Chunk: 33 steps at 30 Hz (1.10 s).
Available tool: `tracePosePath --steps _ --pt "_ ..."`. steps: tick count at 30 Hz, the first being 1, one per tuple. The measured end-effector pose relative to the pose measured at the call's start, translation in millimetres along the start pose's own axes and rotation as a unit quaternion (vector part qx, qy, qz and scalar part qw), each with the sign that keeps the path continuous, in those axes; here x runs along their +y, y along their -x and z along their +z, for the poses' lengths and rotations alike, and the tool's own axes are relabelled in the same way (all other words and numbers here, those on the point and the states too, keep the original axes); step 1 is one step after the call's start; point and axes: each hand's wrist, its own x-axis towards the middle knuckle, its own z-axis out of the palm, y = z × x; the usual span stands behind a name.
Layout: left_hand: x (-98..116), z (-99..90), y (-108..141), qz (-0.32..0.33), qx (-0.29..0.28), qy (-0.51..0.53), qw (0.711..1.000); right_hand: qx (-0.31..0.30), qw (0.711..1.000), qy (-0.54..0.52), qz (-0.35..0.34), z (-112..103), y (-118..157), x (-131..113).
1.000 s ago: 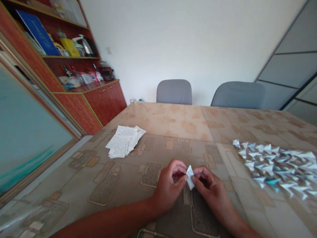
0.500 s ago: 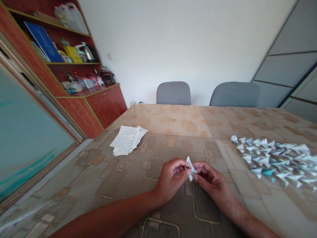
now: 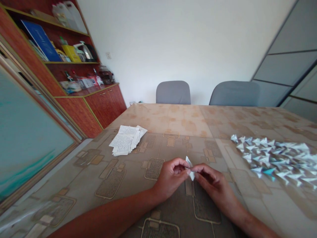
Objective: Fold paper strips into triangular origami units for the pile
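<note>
Folded white paper piece (image 3: 192, 176), held between both hands over the near middle of the patterned tablecloth (image 3: 170, 122); cannot tell whether touching the cloth. Pinched from the left between thumb and fingers of the left hand (image 3: 170, 177), from the right between those of the right hand (image 3: 210, 181), with fingertips nearly meeting and one paper tip pointing far, another near. Gripped from both sides probably for steadying so small a piece. Posed with left forearm (image 3: 119, 215) slanting in from near left, right forearm (image 3: 247, 219) from near right, fingers curled inward. Stacked loosely farther off at left: printed paper slips (image 3: 126, 140). Spread in rough rows at right: many folded pieces (image 3: 264, 161), apparently set aside to leave working room.
</note>
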Motion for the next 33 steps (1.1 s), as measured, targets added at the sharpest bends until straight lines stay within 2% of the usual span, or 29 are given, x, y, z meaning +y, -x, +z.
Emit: tracePosePath --steps 7,16,25,29,33 --pt "-5 -3.7 0 -0.008 -0.032 0.035 0.999 -0.004 1.000 0.014 -0.020 -7 -2 -1" --pt "-5 -4.7 1 -0.015 -0.045 0.056 0.997 -0.029 0.999 0.036 -0.026 -18 -5 7" --pt "-13 -7.6 -2 -0.007 -0.078 0.089 0.993 -0.038 0.998 -0.049 0.002 -22 -6 20" --pt "-10 -6.6 -2 -0.008 -0.072 0.084 0.994 -0.033 0.998 -0.052 0.011 -22 -6 18" --pt "-8 -4.5 -1 0.005 -0.046 0.051 0.998 -0.025 1.000 -0.013 -0.004 -20 -4 16"
